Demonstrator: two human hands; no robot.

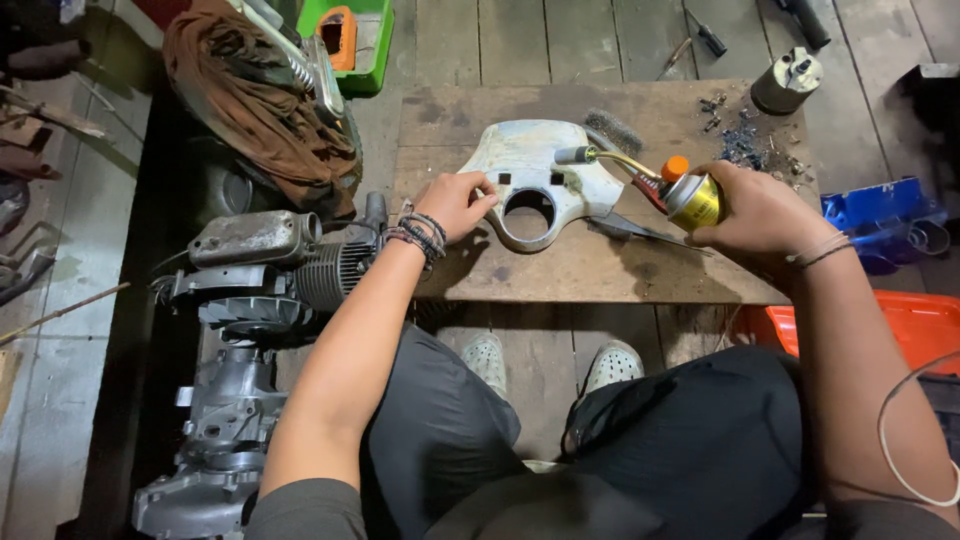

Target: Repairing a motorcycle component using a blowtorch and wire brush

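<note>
- The pale metal cover plate with a round hole (530, 175) lies mid-board on the low wooden board (600, 270).
- The yellow gas torch canister (692, 200) sits at its right.
- The grey finned engine block (250, 300) stands beyond the board's left edge.
- The pile of dark metal scraps (742, 148) occupies the far right corner.
</note>
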